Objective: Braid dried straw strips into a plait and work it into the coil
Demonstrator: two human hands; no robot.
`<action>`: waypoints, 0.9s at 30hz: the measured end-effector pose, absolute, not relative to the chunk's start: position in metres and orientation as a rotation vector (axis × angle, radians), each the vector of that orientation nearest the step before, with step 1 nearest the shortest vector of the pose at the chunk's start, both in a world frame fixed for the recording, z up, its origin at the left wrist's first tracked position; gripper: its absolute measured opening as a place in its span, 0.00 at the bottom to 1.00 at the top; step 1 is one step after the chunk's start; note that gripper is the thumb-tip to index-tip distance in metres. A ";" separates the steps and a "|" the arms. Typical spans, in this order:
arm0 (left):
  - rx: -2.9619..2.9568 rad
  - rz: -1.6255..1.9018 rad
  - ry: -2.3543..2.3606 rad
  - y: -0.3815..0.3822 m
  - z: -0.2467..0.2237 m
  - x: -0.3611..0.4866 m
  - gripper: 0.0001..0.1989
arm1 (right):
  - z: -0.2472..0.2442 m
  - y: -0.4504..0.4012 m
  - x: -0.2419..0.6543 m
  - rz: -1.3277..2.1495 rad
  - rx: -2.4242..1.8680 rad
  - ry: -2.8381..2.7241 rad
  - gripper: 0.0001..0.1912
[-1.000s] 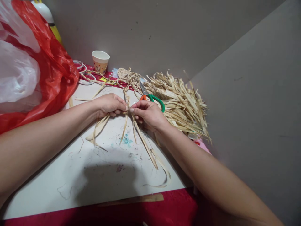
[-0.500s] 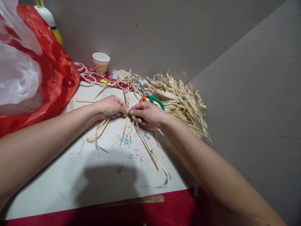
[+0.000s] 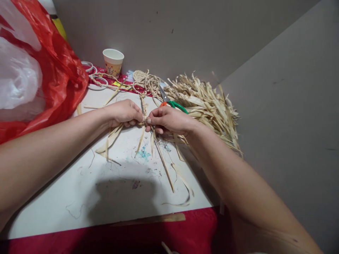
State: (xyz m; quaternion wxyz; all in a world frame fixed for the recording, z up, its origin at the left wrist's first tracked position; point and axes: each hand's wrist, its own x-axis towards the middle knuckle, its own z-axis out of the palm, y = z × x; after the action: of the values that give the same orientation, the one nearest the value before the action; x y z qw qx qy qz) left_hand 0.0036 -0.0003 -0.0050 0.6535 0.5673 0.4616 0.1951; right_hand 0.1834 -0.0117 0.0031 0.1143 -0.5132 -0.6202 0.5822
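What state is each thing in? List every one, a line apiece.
Left hand: pinching the braid
Right hand: pinching the braid
Braid: plaited above the hands, unplaited strips below
Scissors: lying down, partly hidden; blade opening unclear
Paper cup: upright, uncovered; contents unseen
Red bag: crumpled
Dry strip pile: loosely heaped
Braided cord: partly coiled, partly tangled
White rings: lying down, partly overlapped by cord

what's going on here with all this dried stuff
A person's left hand and right hand meet over the white board, pinching the lower end of a braid of dried strips. Loose ends fan out below. Scissors and a heap of strips lie beyond.
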 end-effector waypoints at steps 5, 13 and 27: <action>1.304 0.435 1.085 0.000 -0.004 0.006 0.10 | 0.000 -0.016 0.175 1.182 -1.564 -2.063 0.10; 1.428 0.472 1.158 -0.004 -0.001 0.008 0.09 | -0.003 -0.020 0.175 1.142 -1.619 -2.090 0.12; 1.834 0.575 1.194 -0.006 -0.003 0.006 0.04 | -0.012 -0.019 0.176 1.970 -1.373 -1.263 0.11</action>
State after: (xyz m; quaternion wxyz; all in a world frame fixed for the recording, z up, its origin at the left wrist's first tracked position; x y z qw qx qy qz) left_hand 0.0057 -0.0058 -0.0034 0.4252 0.7336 0.4776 0.2301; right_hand 0.1760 -0.0189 -0.0119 0.2124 -0.4943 -0.4549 0.7096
